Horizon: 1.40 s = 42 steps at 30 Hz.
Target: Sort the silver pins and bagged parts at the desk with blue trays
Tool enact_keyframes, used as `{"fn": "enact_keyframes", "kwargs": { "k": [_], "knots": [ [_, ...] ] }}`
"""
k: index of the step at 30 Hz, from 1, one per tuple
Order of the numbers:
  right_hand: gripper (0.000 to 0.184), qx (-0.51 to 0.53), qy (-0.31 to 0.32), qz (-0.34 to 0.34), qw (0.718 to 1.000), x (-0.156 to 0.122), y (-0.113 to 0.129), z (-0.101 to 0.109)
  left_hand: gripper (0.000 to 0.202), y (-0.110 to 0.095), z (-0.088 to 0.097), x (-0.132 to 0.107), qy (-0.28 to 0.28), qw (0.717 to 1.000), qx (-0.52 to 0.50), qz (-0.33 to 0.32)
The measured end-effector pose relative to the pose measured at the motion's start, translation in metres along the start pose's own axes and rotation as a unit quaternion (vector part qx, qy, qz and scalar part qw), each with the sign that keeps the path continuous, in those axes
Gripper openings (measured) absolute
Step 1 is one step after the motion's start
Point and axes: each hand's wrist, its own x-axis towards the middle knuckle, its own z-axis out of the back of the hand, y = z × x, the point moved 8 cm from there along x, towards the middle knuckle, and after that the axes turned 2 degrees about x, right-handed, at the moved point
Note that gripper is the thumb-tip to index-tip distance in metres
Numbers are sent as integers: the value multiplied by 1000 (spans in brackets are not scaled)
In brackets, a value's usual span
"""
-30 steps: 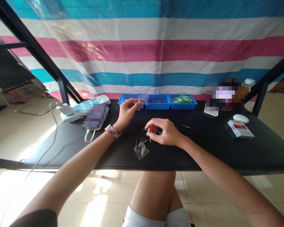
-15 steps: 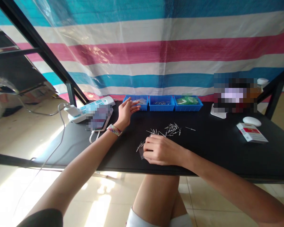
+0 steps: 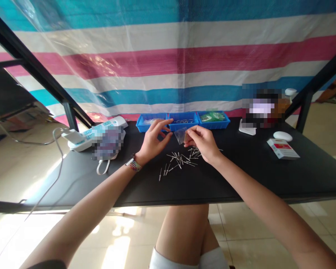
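Note:
My right hand [image 3: 203, 144] pinches a small clear plastic bag [image 3: 180, 135] and holds it above the black table [image 3: 240, 175]. My left hand [image 3: 154, 140] hovers just left of the bag with its fingers spread, holding nothing. Under both hands lie several small metal pins [image 3: 180, 158], scattered on the table. Behind the hands stand three blue bins [image 3: 183, 120] in a row.
A white power strip [image 3: 100, 129] with a cable lies at the back left. At the right are a red and white box [image 3: 282, 148] and a white mouse [image 3: 282, 136]. Black frame posts rise at both table ends. A striped tarp hangs behind.
My right hand picked the clear bag up from the table's front and carried it up toward the bins. My left hand drew back from the left bin toward the bag.

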Motion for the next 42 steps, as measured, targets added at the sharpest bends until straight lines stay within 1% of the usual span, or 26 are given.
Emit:
{"fn": "enact_keyframes", "kwargs": {
  "k": [2,4,5,8,11,13,15,17,18,20,23,24,25,26,27,28,30,32,33,35,37,38,39,40,41,42],
  "knots": [
    [46,54,4,-40,998,3,-8,0,30,-13,-8,-2,49,998,20,-47],
    [45,83,25,-68,994,2,-13,-5,17,-18,-10,-3,70,995,24,-65],
    [44,85,37,-77,993,1,-14,-8,15,-19,-11,-3,73,995,19,-64],
    [41,38,42,-60,997,-1,-13,-10,20,-11,-9,-2,68,997,-7,-21],
    [38,-15,11,-12,1000,-1,-5,-6,30,2,-10,-2,67,993,-69,62],
    [42,-29,19,-1,999,-2,-2,-7,34,9,-13,-3,71,983,-127,109],
    [42,-13,57,-31,998,-3,-4,-14,36,11,-15,-3,73,975,-164,131],
    [38,27,90,-82,992,-6,-11,-20,36,11,-18,-4,83,972,-176,134],
    [37,48,95,-102,989,-6,-14,-21,36,10,-20,-4,91,971,-179,132],
    [38,70,86,-120,987,-6,-18,-19,35,8,-22,-5,103,970,-183,122],
    [38,87,65,-137,985,-4,-25,-14,30,4,-17,-3,85,978,-171,80],
    [38,94,61,-143,983,-3,-27,-13,35,1,-14,-2,76,983,-155,55],
    [38,99,57,-147,982,-3,-28,-13,45,-3,-11,-2,70,989,-129,25],
    [37,101,55,-150,982,-3,-28,-12,54,-7,-9,-2,66,993,-93,-8],
    [37,101,55,-151,982,-3,-28,-12,58,-12,-8,-2,66,996,-50,-41],
    [37,99,57,-152,982,-3,-27,-12,57,-16,-8,-3,68,995,-8,-71],
    [37,89,70,-152,982,-3,-26,-14,42,-22,-9,-5,66,990,56,-113],
    [38,73,91,-147,982,-3,-23,-16,25,-23,-8,-5,57,989,72,-120],
    [38,61,101,-140,983,-3,-22,-17,20,-21,-7,-4,46,990,70,-111],
    [39,15,106,-107,989,-2,-17,-14,17,-11,0,0,8,995,70,-71],
    [36,-81,75,-28,993,-5,-6,-8,20,4,11,4,-40,995,87,-23],
    [33,-150,51,27,987,-10,3,-6,22,12,17,5,-62,993,101,-2],
    [29,-227,31,86,970,-18,12,-8,23,21,23,7,-74,990,120,13],
    [26,-305,18,147,941,-30,21,-14,24,29,29,8,-83,985,149,19],
    [27,-375,31,191,906,-45,25,-27,26,36,35,9,-92,978,184,20],
    [32,-430,64,224,872,-60,25,-43,28,42,38,10,-88,971,221,15]
  ]
}}
